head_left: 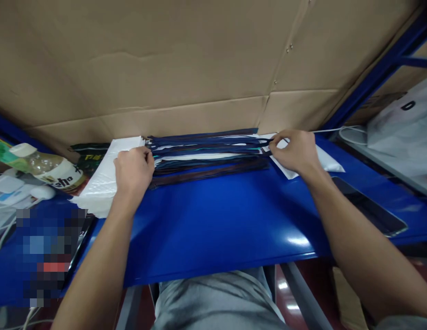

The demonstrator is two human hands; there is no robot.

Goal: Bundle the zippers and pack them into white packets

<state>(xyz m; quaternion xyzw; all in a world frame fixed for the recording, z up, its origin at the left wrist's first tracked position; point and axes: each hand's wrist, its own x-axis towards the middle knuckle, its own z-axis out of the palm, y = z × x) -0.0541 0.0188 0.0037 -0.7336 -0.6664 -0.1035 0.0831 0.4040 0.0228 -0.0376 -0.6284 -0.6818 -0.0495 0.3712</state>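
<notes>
Long dark blue and brown strips (213, 149) lie side by side across the back of the blue table (213, 220), with white material showing between them. At their left end, my left hand (134, 172) is closed, its thumb and finger pinching the end of a dark strip. My right hand (294, 149) pinches the looped right end of a dark blue strip between thumb and index finger. White plastic packets (108, 165) lie under and beside my left hand. Another white packet (325, 158) lies beneath my right hand.
A labelled bottle (57, 169) lies tilted at the left, near a white device and cables. A dark phone (369, 206) rests at the right. Brown cardboard (165, 59) stands behind the table. A white bag (406, 123) sits on a side shelf.
</notes>
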